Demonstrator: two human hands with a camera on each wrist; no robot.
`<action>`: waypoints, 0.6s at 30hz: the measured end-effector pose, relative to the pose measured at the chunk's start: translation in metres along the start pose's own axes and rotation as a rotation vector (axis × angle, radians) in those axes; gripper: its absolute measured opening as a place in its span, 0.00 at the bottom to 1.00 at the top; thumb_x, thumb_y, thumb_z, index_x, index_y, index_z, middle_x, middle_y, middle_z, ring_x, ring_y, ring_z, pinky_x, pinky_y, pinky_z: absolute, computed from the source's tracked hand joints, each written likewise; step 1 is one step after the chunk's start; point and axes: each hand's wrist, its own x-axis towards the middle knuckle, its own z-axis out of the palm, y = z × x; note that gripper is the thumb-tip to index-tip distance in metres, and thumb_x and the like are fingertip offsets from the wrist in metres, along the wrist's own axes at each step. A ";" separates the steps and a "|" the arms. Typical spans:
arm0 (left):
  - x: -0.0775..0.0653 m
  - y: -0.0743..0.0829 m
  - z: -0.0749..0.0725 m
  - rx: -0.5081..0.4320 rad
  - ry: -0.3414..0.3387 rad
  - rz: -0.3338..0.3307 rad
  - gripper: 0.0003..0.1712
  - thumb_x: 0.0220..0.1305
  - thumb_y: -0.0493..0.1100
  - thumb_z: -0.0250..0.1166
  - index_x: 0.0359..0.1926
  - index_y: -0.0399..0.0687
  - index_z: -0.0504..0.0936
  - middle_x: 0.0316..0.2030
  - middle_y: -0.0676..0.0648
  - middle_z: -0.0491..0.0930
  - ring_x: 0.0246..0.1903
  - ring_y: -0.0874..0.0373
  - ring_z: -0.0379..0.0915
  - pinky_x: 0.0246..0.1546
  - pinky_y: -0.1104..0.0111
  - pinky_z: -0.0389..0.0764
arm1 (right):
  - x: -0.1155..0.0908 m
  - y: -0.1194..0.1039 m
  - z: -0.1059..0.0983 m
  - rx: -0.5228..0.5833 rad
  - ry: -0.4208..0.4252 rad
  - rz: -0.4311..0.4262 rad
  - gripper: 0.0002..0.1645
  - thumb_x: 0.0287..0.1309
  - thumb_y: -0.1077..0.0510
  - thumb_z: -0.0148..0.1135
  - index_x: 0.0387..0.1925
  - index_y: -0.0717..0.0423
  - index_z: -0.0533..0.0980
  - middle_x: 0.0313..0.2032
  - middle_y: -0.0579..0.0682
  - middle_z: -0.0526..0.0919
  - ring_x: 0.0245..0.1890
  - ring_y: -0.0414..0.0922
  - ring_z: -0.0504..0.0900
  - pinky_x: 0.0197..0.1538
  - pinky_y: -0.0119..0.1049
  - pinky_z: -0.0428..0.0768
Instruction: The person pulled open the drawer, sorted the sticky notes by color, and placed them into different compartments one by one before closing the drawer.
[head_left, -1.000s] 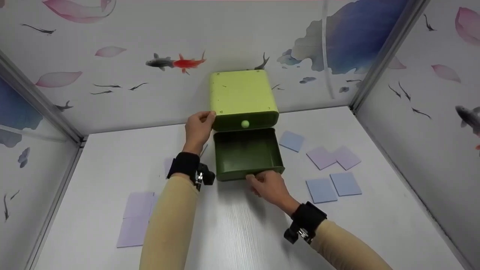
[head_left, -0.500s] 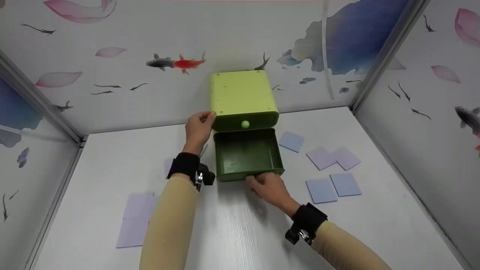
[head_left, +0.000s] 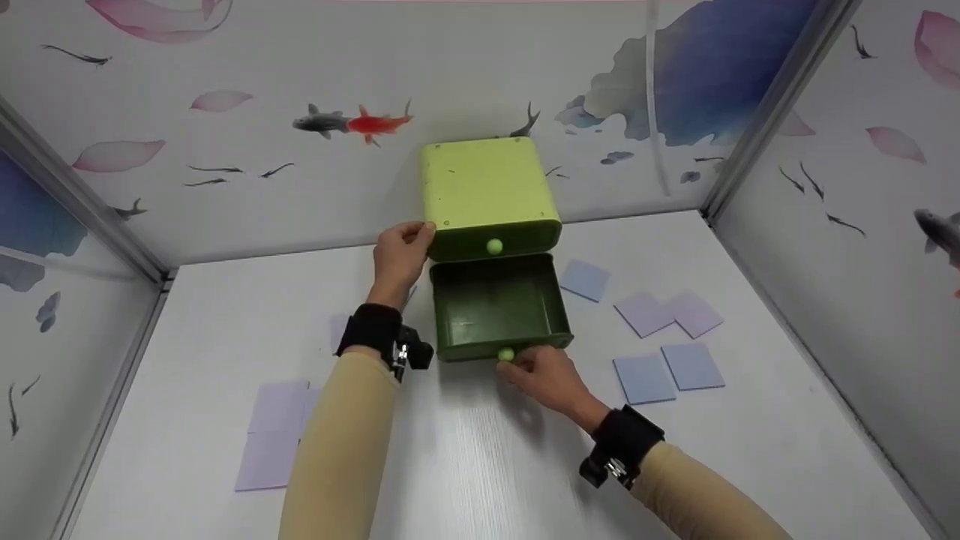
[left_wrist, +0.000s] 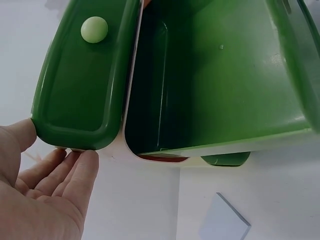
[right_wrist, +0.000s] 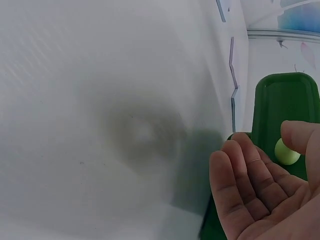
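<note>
A small drawer cabinet [head_left: 487, 184] with a yellow-green top stands against the back wall. Its upper drawer [head_left: 459, 244], dark green with a light green knob [head_left: 494, 246], is pushed in. The lower drawer [head_left: 501, 311] is pulled out, its inside bare. My left hand [head_left: 403, 259] holds the cabinet's front left corner, thumb on one side and fingers on the other, also seen in the left wrist view. Near the lower drawer's knob [head_left: 506, 355] is my right hand [head_left: 551, 379]; its fingers [right_wrist: 227, 185] are loosely extended in the right wrist view, with nothing between them and the thumb.
To the right lie blue square tiles [head_left: 643, 379] and pale purple tiles [head_left: 643, 314]. More purple tiles [head_left: 262, 457] lie at the left, partly hidden by the left forearm. Printed walls [head_left: 225, 135] enclose the white table [head_left: 465, 465] at the back and sides.
My right hand has shifted slightly right and away from the lower drawer's knob, which now shows. The left hand keeps its hold on the cabinet; the drawer stays pulled out.
</note>
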 end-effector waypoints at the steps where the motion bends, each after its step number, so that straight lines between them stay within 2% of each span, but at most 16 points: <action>1: -0.001 0.000 0.000 0.001 -0.004 0.001 0.26 0.71 0.54 0.56 0.61 0.44 0.76 0.54 0.44 0.79 0.53 0.55 0.76 0.54 0.64 0.78 | 0.000 0.000 0.000 -0.007 0.007 0.004 0.19 0.64 0.43 0.60 0.23 0.50 0.79 0.16 0.45 0.73 0.20 0.40 0.72 0.29 0.31 0.68; 4: -0.003 -0.001 0.001 0.006 -0.002 0.002 0.26 0.71 0.55 0.56 0.61 0.44 0.76 0.55 0.45 0.78 0.54 0.54 0.75 0.55 0.63 0.77 | -0.001 0.000 -0.002 -0.024 0.019 0.013 0.20 0.64 0.44 0.61 0.19 0.47 0.74 0.14 0.42 0.64 0.18 0.37 0.63 0.29 0.31 0.62; 8: -0.007 -0.003 0.005 0.019 0.012 0.015 0.26 0.71 0.55 0.56 0.62 0.44 0.75 0.55 0.45 0.77 0.56 0.53 0.73 0.57 0.61 0.75 | -0.002 0.002 -0.004 -0.030 0.033 0.022 0.21 0.63 0.46 0.62 0.17 0.46 0.71 0.15 0.41 0.60 0.18 0.37 0.59 0.28 0.30 0.59; 18: -0.017 -0.002 0.011 0.040 0.044 0.024 0.25 0.71 0.54 0.57 0.60 0.43 0.76 0.54 0.44 0.77 0.53 0.53 0.74 0.55 0.61 0.75 | -0.006 0.008 -0.010 -0.036 0.040 0.017 0.16 0.64 0.47 0.62 0.22 0.49 0.77 0.16 0.41 0.66 0.18 0.36 0.62 0.28 0.30 0.61</action>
